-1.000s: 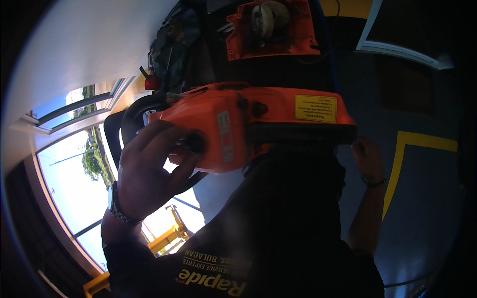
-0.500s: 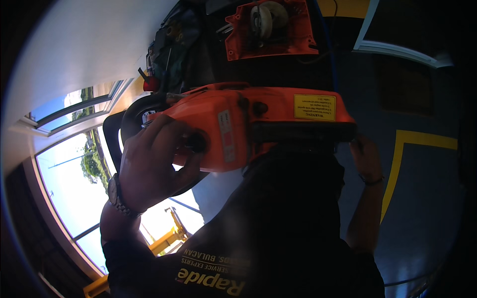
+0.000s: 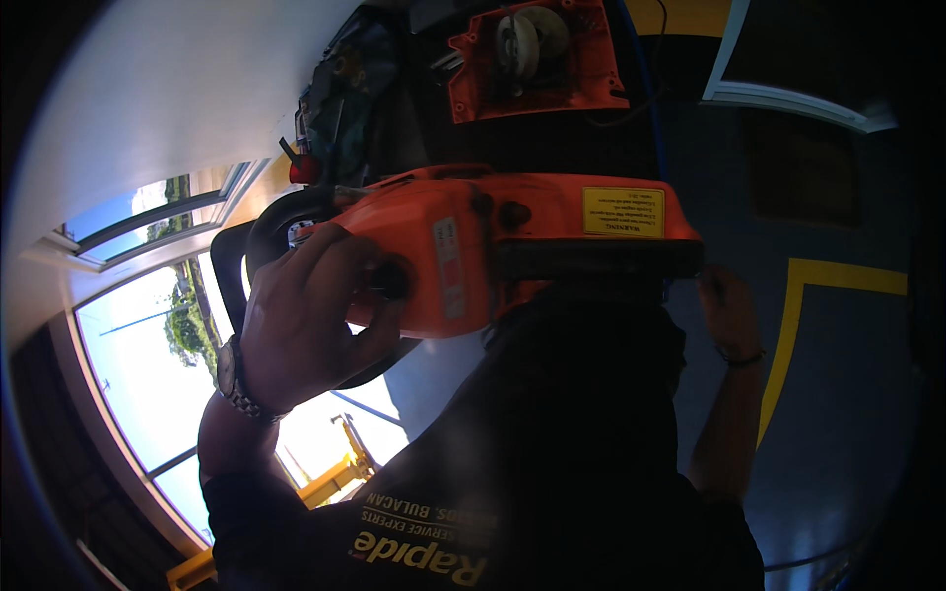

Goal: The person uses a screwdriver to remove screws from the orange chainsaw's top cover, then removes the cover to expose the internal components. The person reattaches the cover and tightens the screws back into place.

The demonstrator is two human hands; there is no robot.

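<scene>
An orange chainsaw (image 3: 552,202) lies across in front of me, with a yellow label on its rear part and a black front handle (image 3: 264,234) at the left. The thumb and fingers of my left hand (image 3: 296,320) close round a black knob (image 3: 391,278) on its orange cover. A black rear handle (image 3: 601,259) runs along the near side to the right. My right hand (image 3: 729,313) is at the right end of that handle, with fingers curled in; shadow hides what they grip, if anything.
Beyond the saw an orange housing (image 3: 540,106) with a whitish wheel (image 3: 517,49) lies on a dark surface. Near it are dark parts (image 3: 345,74) and a small red item (image 3: 303,169). A yellow line (image 3: 788,335) marks the floor at right; bright windows stand at left.
The view has shifted very slightly. Both hands keep their places on or at the chainsaw, and the knob looks the same.
</scene>
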